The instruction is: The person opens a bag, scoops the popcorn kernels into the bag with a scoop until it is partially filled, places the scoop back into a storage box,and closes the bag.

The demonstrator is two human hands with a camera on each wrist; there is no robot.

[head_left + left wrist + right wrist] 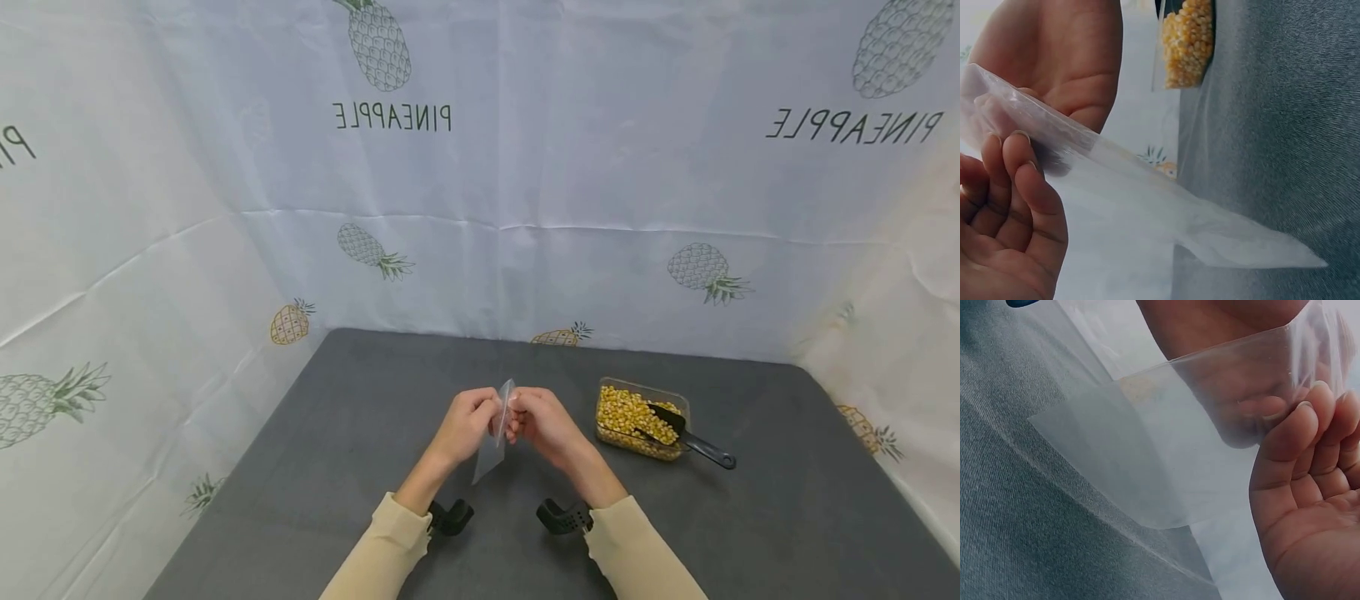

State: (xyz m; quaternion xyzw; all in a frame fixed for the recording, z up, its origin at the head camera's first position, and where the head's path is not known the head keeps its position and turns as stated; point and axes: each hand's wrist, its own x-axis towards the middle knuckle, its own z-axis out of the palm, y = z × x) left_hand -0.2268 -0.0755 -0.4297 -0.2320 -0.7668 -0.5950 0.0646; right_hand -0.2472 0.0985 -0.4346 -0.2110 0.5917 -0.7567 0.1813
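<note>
Both hands, left hand (468, 419) and right hand (542, 419), pinch the clear plastic bag (497, 433) at its top edge with curled fingers (1019, 165); rubbing the two layers apart gently should open its mouth.

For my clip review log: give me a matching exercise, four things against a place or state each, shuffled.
Things:
1 bag
2 kernels
3 scoop
4 table

States:
A dark grey, bare at right
B black, resting in the tub
C clear, pinched by both hands
D yellow, filling the tub

Pairs: 1-C, 2-D, 3-B, 4-A
</note>
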